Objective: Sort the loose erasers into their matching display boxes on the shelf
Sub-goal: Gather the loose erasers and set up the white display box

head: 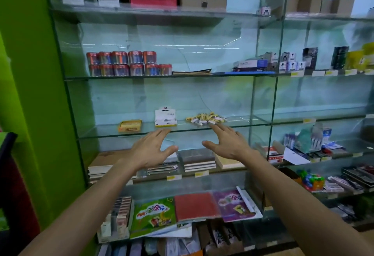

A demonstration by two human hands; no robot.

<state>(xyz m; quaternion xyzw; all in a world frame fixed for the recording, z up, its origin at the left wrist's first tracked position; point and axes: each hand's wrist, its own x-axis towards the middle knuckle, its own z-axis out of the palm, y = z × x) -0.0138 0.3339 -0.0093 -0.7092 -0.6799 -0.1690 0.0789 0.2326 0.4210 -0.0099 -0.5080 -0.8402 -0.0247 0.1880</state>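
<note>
1. The loose erasers [206, 118] lie heaped on the glass shelf [141, 133], just beyond the right hand's fingertips; yellow and white pieces are mixed together.
2. The white display box [165, 118] stands beyond the left hand, to the left of the heap; the yellow display box [130, 126] sits further left.
3. The right hand [226, 142] is spread, grasping nothing, near the heap.
4. The left hand [150, 150] is likewise released and empty, below the shelf edge.
5. Sorting looks barely begun: the reach is under way. Next comes pinching one eraser and matching its colour to a box.
</note>
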